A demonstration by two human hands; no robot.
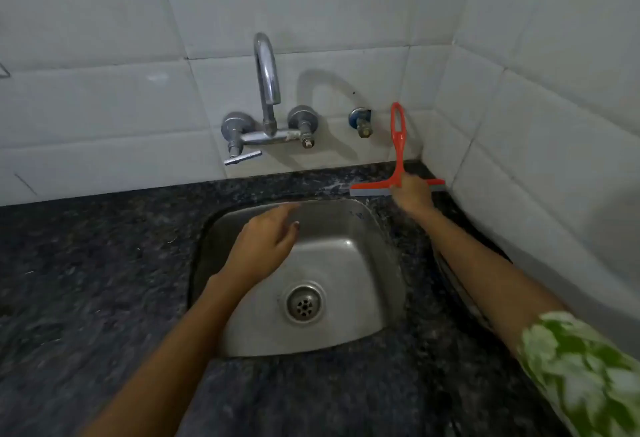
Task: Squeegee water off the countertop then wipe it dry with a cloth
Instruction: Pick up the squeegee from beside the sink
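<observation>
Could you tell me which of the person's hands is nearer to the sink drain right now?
Left. The left hand hovers over the sink basin, just up-left of the drain. The right hand is beyond the sink's far-right corner, gripping the red squeegee on the countertop.

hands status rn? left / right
Left hand: open, fingers relaxed over the sink, holding nothing.
Right hand: gripping the red squeegee by its handle, blade on the countertop.

An orange squeegee [398, 159] stands right of centre, handle upright. Its blade rests on the wet, dark speckled countertop [86, 263].
</observation>
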